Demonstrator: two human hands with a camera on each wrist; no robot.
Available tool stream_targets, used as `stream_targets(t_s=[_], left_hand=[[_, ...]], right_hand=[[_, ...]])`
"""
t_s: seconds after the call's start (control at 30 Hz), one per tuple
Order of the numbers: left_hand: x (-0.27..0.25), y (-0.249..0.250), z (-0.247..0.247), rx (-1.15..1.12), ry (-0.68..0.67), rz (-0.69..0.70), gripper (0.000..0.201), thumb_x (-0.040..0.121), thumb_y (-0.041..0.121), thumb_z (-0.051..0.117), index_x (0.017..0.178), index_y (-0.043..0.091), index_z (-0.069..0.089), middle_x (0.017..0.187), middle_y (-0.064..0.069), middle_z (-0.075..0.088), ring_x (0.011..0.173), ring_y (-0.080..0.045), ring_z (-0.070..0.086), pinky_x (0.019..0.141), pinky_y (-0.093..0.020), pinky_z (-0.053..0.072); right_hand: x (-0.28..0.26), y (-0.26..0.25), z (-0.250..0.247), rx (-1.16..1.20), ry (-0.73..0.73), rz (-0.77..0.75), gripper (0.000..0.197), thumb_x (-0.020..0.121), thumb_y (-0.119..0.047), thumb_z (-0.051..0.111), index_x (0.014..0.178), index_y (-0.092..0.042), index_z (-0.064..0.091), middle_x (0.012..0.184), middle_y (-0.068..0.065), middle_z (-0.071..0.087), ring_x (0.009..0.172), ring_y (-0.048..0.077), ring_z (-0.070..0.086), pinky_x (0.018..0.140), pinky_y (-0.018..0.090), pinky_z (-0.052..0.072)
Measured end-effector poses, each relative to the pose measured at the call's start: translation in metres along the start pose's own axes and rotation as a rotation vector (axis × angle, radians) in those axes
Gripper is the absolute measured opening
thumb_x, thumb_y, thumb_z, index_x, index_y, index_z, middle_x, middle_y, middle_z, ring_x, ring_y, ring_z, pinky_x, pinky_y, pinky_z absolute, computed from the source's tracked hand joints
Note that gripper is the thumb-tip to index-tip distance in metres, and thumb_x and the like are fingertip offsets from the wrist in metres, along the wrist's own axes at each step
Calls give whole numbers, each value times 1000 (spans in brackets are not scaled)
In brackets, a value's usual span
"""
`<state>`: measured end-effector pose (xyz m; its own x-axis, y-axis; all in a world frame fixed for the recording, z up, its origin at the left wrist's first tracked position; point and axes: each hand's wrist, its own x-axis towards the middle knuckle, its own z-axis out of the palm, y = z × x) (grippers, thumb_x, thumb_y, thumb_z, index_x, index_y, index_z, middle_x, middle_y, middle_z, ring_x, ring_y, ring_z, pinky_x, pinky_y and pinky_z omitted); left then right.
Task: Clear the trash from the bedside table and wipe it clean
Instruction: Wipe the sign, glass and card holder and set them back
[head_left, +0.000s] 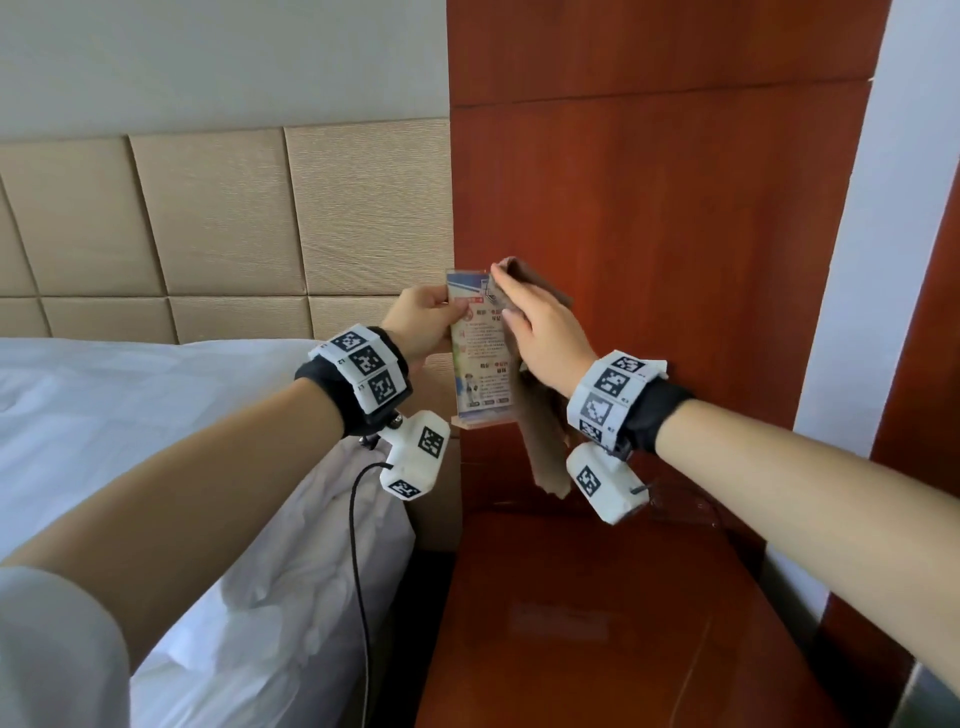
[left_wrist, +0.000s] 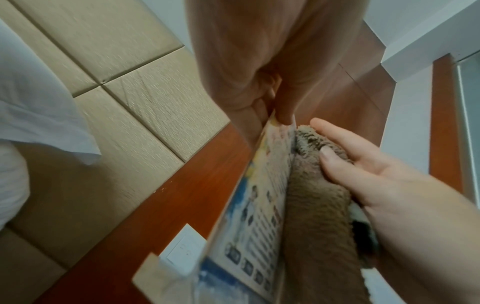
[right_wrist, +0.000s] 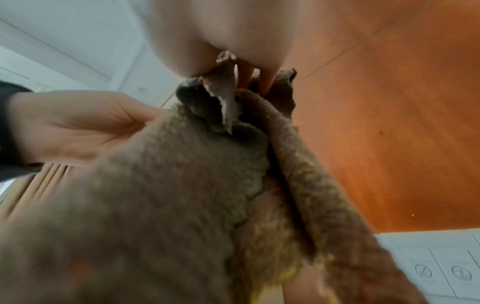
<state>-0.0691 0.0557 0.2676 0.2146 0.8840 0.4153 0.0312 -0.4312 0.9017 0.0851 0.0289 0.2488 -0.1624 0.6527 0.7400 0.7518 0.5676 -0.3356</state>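
We see the left hand (head_left: 423, 325) grip the left edge of an upright printed table sign (head_left: 480, 364), with the thumb on the front face and the other fingers behind. The sign is in the air above the back of the bedside table (head_left: 597, 623). The right hand (head_left: 543, 332) curls its fingers on a brown terry cloth (head_left: 545, 447) and presses it on the sign's upper right part. The cloth's loose end hangs down beside the sign's base.

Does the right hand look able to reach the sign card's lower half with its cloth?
Probably yes: the left hand grips the sign card only at its upper left edge; the lower face is uncovered, beside the hanging cloth.
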Motion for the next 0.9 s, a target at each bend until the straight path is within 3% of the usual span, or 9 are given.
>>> stream_targets(t_s=[0.07, 0.2, 0.4, 0.47, 0.57, 0.63, 0.77, 0.9], left_hand=[[-3, -1, 1, -13, -6, -2, 22, 97, 3, 43, 115, -4, 55, 87, -6, 64, 79, -16, 63, 75, -30, 55], [-3, 0, -3, -66, 21, -19, 18, 98, 4, 42, 109, 1, 55, 87, -6, 64, 79, -14, 63, 67, -24, 57], [4, 6, -17, -157, 97, -45, 22, 99, 6, 41, 85, 9, 57, 84, -5, 62, 75, -13, 62, 58, -20, 57], [7, 6, -20, -161, 124, -24, 21, 99, 7, 41, 88, 8, 58, 86, -4, 63, 76, -13, 62, 60, -20, 57], [8, 4, -19, -150, 150, 20, 19, 99, 7, 41, 107, 4, 58, 88, -3, 64, 78, -12, 63, 62, -21, 58], [7, 2, -16, -146, 132, 34, 21, 99, 7, 41, 112, 2, 56, 88, -4, 64, 78, -13, 63, 63, -21, 58], [3, -3, -7, -119, 58, 24, 23, 99, 6, 40, 115, -1, 55, 86, -6, 63, 77, -15, 63, 64, -22, 58], [1, -9, -2, -132, 53, 26, 25, 99, 9, 40, 117, 1, 55, 88, -6, 65, 80, -16, 65, 68, -26, 58]], right_hand=[[7, 0, -6, -38, 0, -6, 48, 100, -14, 37, 147, -23, 30, 149, 5, 37, 136, 19, 35, 104, 28, 34], [1, -1, -3, -31, -50, -39, 49, 100, -14, 37, 148, -23, 27, 152, 0, 33, 139, 16, 32, 107, 28, 35], [-23, 5, 9, -7, -174, -13, 46, 100, -13, 39, 143, -27, 38, 152, -3, 32, 138, 16, 34, 107, 26, 36], [-25, 9, 12, 49, -201, -12, 44, 99, -10, 40, 140, -25, 43, 152, -3, 31, 138, 14, 33, 107, 20, 33], [-26, 10, 15, 109, -205, 2, 43, 98, -8, 41, 139, -21, 46, 151, -3, 33, 138, 15, 33, 102, 9, 26], [-25, 5, 14, 117, -182, 1, 44, 99, -10, 40, 141, -21, 42, 151, -2, 33, 137, 15, 34, 101, 11, 28], [-5, -9, 5, 131, -106, -21, 45, 100, -13, 39, 144, -25, 37, 147, -2, 40, 133, 16, 41, 105, 28, 39], [15, -14, -4, 130, -118, -32, 43, 101, -17, 37, 143, -28, 38, 147, -5, 40, 133, 14, 40, 102, 22, 38]])
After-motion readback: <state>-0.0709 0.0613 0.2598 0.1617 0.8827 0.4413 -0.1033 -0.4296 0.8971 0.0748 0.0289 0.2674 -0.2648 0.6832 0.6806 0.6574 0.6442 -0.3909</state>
